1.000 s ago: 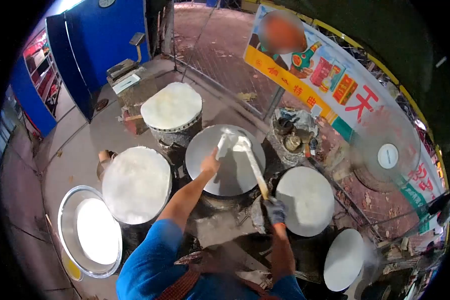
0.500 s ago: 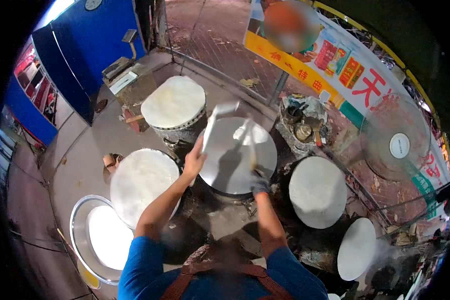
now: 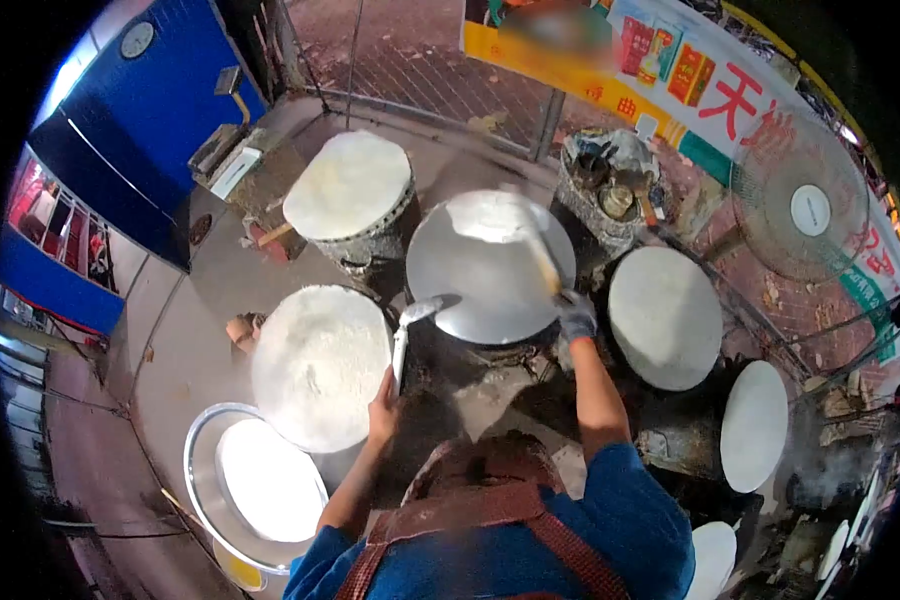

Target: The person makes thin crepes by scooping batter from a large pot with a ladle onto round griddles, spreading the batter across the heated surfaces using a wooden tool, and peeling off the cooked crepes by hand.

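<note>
- Well, the left hand is closed round the white handle of a bent-headed tool; its metal head is tilted by the griddle's near left rim, touching or apart I can't tell.
- The right hand, in a grey glove, grips the wooden handle of a spreader, whose far end, a bit blurred, reaches the white batter.
- That batter lies on the far part of the round griddle in the middle; grey metal shows on the near part.
- Over on the left, near, a steel basin holds white liquid, just beside 1 floury round sheet.
- Farther off on that side, 1 white sheet caps a drum stove.
- 3 pale rounds curve down the right side, far to near.
- Far right, I see a cage fan in front of a printed banner.
</note>
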A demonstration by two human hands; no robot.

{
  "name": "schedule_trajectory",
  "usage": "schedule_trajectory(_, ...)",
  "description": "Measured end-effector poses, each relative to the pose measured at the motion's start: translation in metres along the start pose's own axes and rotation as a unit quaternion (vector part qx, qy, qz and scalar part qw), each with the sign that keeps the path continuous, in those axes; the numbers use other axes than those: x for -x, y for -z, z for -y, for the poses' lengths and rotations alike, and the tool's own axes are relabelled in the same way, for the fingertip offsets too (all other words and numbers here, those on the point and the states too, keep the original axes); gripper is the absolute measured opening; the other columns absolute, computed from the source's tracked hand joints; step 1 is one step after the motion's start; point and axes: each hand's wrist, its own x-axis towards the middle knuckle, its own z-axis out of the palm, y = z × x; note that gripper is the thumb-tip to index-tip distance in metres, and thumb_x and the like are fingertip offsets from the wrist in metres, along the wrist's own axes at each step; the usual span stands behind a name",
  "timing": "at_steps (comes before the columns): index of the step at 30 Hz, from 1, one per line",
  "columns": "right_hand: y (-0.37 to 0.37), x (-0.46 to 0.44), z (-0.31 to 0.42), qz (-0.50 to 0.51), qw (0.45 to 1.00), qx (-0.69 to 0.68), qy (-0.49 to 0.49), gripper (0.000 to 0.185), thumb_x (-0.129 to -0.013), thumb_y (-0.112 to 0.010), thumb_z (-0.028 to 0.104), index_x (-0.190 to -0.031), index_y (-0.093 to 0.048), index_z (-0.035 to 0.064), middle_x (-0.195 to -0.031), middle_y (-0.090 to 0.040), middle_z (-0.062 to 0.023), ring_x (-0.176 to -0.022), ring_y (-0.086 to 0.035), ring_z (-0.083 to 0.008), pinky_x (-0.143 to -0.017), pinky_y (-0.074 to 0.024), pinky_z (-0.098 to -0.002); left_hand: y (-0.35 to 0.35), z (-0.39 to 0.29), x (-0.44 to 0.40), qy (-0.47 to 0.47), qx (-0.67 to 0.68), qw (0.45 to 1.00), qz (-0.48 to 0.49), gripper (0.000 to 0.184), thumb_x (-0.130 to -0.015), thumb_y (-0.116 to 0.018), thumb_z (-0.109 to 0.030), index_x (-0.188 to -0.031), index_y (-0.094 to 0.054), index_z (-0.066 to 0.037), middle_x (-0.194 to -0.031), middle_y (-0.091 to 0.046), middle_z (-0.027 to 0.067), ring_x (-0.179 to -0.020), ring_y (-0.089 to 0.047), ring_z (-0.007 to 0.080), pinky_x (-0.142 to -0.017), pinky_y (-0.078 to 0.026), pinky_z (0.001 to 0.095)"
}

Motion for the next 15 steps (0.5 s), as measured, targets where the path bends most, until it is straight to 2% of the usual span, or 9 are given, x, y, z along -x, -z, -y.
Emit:
schedule_trajectory(2, -0.015, -0.029, -0.076, -0.005, 0.994, -0.094, -0.06, 0.032, -0.08, -0.047, 0.02, -0.108, -0.052, 0.0043, -0.095, -0.059, -0.006, -0.09, -0.054, -0.018, -0.074, -0.0446, -0.033, 0.0, -0.015, 0.006, -0.002, -0.016, 1.0, -0.008, 0.064, -0.072, -0.046, 0.009, -0.13, -0.031, -0.012, -0.124, -0.042, 0.0128, -0.113, -0.039, 0.0201, -0.087, -0.032, 0.0249)
schedule_trajectory(4, -0.09, -0.067, -0.155, -0.076, 0.925, -0.371, 0.016, 0.03, -0.078, -0.053, 0.02, -0.103, -0.057, 0.0045, -0.089, -0.061, -0.0082, -0.072, -0.056, -0.015, -0.067, -0.0449, -0.0252, -0.006, 0.007, 0.002, -0.059, -0.054, 0.996, -0.038, 0.064, -0.071, -0.046, 0.009, -0.13, -0.031, -0.012, -0.114, -0.05, 0.0122, -0.095, -0.051, 0.0177, -0.077, -0.04, 0.0248)
schedule_trajectory(5, -0.094, -0.08, -0.173, -0.129, 0.963, -0.132, 0.197, 0.031, -0.079, -0.052, 0.02, -0.107, -0.054, 0.0065, -0.089, -0.061, -0.0078, -0.068, -0.055, -0.0145, -0.063, -0.0449, -0.0242, -0.008, 0.003, 0.002, -0.017, -0.029, 0.999, -0.026, 0.065, -0.071, -0.046, 0.009, -0.13, -0.03, -0.012, -0.104, -0.052, 0.0103, -0.082, -0.051, 0.0149, -0.068, -0.041, 0.0234)
schedule_trajectory(6, -0.098, -0.091, -0.185, -0.166, 0.91, 0.115, 0.362, 0.034, -0.079, -0.051, 0.019, -0.111, -0.051, 0.0084, -0.088, -0.06, -0.0074, -0.064, -0.054, -0.0139, -0.06, -0.0448, -0.0231, -0.011, 0.012, 0.002, -0.024, -0.012, 0.999, -0.031, 0.064, -0.071, -0.045, 0.008, -0.13, -0.03, -0.013, -0.094, -0.052, 0.0077, -0.071, -0.047, 0.0125, -0.059, -0.039, 0.0227)
schedule_trajectory(8, -0.028, -0.058, -0.093, 0.047, 0.989, -0.127, 0.065, 0.035, -0.079, -0.051, 0.018, -0.112, -0.05, 0.008, -0.095, -0.058, -0.0092, -0.071, -0.055, -0.0172, -0.064, -0.0458, -0.0299, -0.017, 0.031, 0.004, -0.039, 0.023, 0.998, -0.039, 0.064, -0.072, -0.044, 0.007, -0.131, -0.03, -0.015, -0.073, -0.052, 0.0025, -0.049, -0.039, 0.0077, -0.042, -0.034, 0.0213)
schedule_trajectory(10, 0.014, -0.049, -0.057, 0.135, 0.921, -0.354, -0.092, 0.036, -0.079, -0.051, 0.017, -0.113, -0.049, 0.0075, -0.101, -0.056, -0.011, -0.077, -0.056, -0.0204, -0.069, -0.0469, -0.0368, -0.019, 0.022, 0.004, -0.01, 0.002, 0.999, -0.053, 0.064, -0.073, -0.044, 0.007, -0.131, -0.03, -0.015, -0.068, -0.05, 0.0016, -0.048, -0.039, 0.0081, -0.041, -0.033, 0.0221)
schedule_trajectory(12, -0.014, -0.069, -0.098, 0.047, 0.99, -0.128, 0.045, 0.033, -0.078, -0.052, 0.014, -0.11, -0.052, 0.0065, -0.099, -0.058, -0.0103, -0.082, -0.056, -0.0206, -0.074, -0.0455, -0.0376, -0.023, 0.019, -0.002, 0.008, -0.006, 0.998, -0.07, 0.063, -0.074, -0.043, 0.007, -0.131, -0.029, -0.017, -0.064, -0.049, 0.0017, -0.046, -0.041, 0.0094, -0.04, -0.034, 0.0231)
schedule_trajectory(14, -0.043, -0.081, -0.136, 0.05, 0.925, 0.298, 0.232, 0.037, -0.071, -0.06, 0.005, -0.107, -0.053, 0.0066, -0.116, -0.049, -0.0078, -0.101, -0.049, -0.0184, -0.079, -0.0437, -0.0309, -0.026, -0.03, 0.005, 0.166, 0.109, 0.98, -0.033, 0.062, -0.074, -0.041, 0.008, -0.131, -0.027, -0.014, -0.072, -0.056, 0.0072, -0.052, -0.051, 0.0132, -0.044, -0.041, 0.0239)
schedule_trajectory(15, -0.042, -0.076, -0.122, 0.114, 0.989, 0.031, 0.093, 0.036, -0.069, -0.062, 0.004, -0.105, -0.054, 0.0067, -0.109, -0.053, -0.0062, -0.095, -0.051, -0.0174, -0.077, -0.0441, -0.0294, -0.029, -0.039, 0.006, 0.16, 0.244, 0.956, -0.044, 0.064, -0.076, -0.04, 0.007, -0.132, -0.023, -0.017, -0.055, -0.043, 0.0002, -0.037, -0.035, 0.0073, -0.032, -0.027, 0.0219)
